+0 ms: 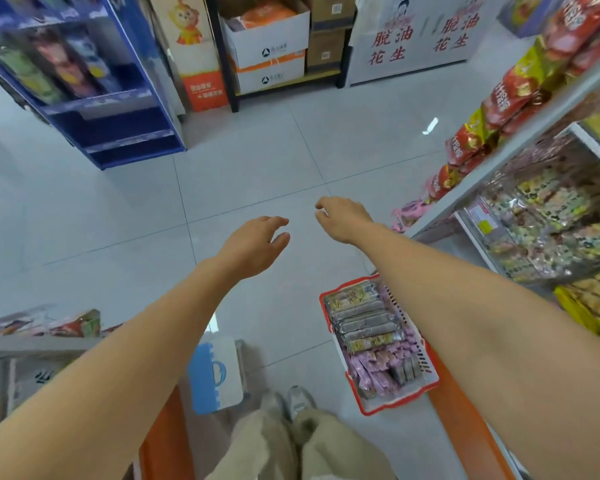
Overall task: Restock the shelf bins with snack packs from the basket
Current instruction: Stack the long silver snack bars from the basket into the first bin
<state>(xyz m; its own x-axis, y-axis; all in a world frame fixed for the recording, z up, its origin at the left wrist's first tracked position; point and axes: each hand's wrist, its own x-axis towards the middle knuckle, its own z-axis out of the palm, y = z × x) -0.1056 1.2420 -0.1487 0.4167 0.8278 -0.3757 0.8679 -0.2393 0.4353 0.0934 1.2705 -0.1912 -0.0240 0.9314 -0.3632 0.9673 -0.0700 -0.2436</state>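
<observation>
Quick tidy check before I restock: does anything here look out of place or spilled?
Nothing is spilled. The basket sits upright on the floor, its snack packs inside. Only the pink packs at the near end of the shelf look odd: they seem to jut past its edge.

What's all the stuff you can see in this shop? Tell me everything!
red plastic mesh basket: one, red, on the floor by the right shelf
silver-wrapped snack packs: several, silver-grey, basket's far end
pink snack packs: many, pink, basket's near end
red crisp bags: many, red and yellow, upper right shelf
clear bags of sweets: many, mixed colours, right shelf bin
blue display rack: one, blue, far left
white cardboard boxes: two, white, far middle
left hand: one, empty, over the floor
right hand: one, empty, beside the shelf
</observation>
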